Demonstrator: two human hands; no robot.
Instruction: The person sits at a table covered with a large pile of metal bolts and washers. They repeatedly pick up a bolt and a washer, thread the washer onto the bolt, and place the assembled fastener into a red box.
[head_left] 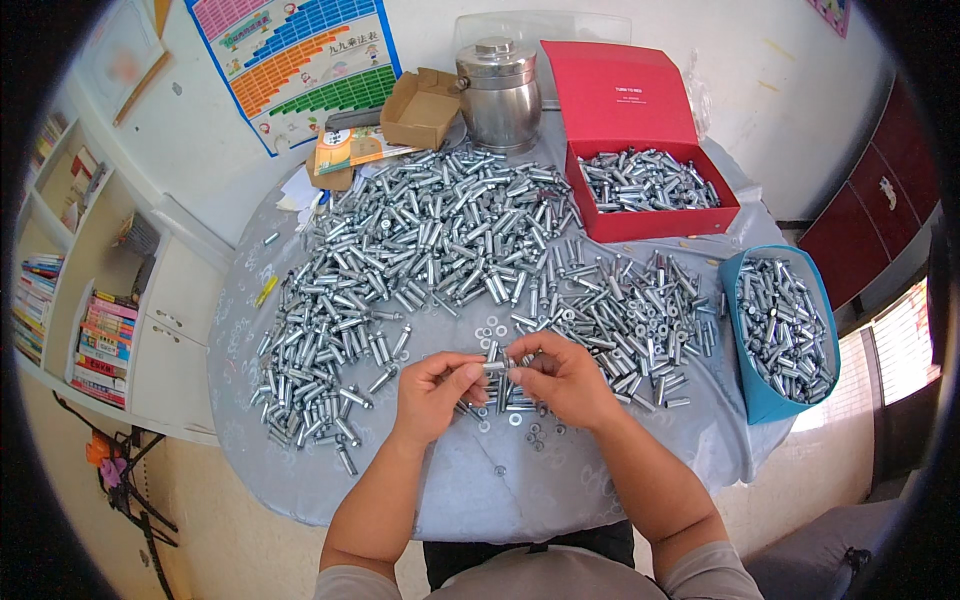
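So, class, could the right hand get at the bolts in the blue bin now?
Probably yes: nothing tall stands between the right hand and the open-topped blue bin, just loose expansion bolts, though that hand is busy with a metal fastener.

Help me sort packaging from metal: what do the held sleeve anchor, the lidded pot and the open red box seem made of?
Held sleeve anchor: probably zinc-plated steel, bright silvery with sharp highlights; plating uncertain.
Lidded pot: likely stainless steel, semi-polished, with grey reflections on its wall.
Open red box: probably coated cardboard, smooth, with a flat, stiff lid.
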